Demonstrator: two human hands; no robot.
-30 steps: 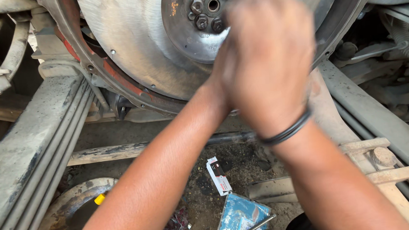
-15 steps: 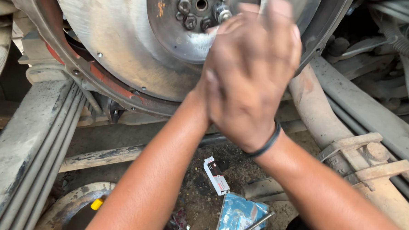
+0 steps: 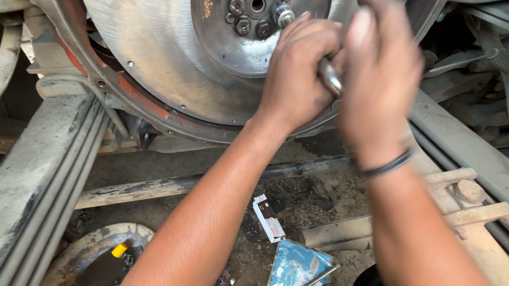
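Observation:
A large steel flywheel [image 3: 153,56] fills the top of the view, with a ring of bolts around its hub [image 3: 257,5]. A socket [image 3: 284,14] sits on one bolt at the hub's lower right. My left hand [image 3: 297,72] is closed around the metal wrench handle [image 3: 330,77] that runs from that socket. My right hand [image 3: 380,69], blurred and with a black band at the wrist, is beside the left hand and against the same handle; whether it grips the handle is unclear.
A grey frame rail [image 3: 32,170] runs down the left, another rail [image 3: 466,151] down the right with a wooden block [image 3: 468,193]. Below lie a metal bar [image 3: 170,186], a small white box [image 3: 268,218], a blue packet [image 3: 294,267] and a round rusty disc [image 3: 82,265].
My hands were stacked over the handle and have come apart, showing the wrench handle. The view has moved closer to the hub.

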